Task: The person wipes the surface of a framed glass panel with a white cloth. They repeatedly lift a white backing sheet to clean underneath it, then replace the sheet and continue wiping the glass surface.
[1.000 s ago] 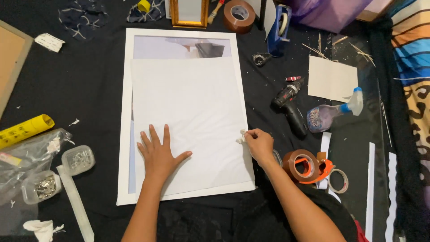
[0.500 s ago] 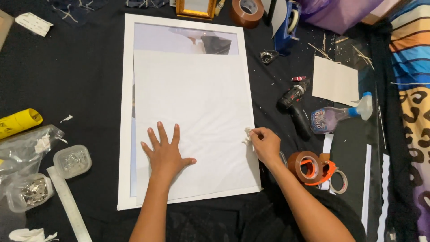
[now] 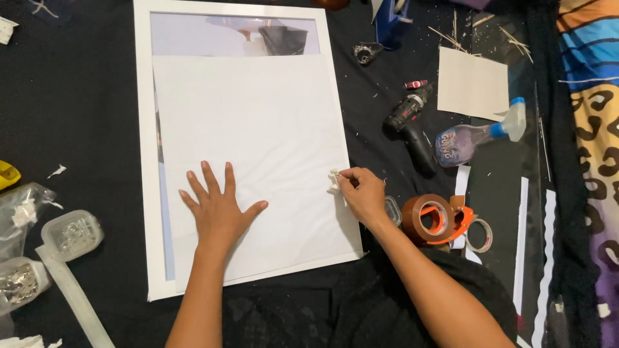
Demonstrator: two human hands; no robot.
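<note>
A large white picture frame lies flat on a black cloth. A big white sheet rests inside it, leaving a strip of reflective glass bare at the top. My left hand presses flat on the sheet's lower part, fingers spread. My right hand sits at the sheet's right edge, pinching a small crumpled white scrap between thumb and fingers.
Right of the frame lie a black cordless drill, a spray bottle, a brown tape roll in an orange dispenser and a beige card. At left are small plastic boxes of metal bits and a white strip.
The view has shifted closer and downward over the frame. My left hand stays flat on the sheet. My right hand stays at the sheet's right edge with the scrap.
</note>
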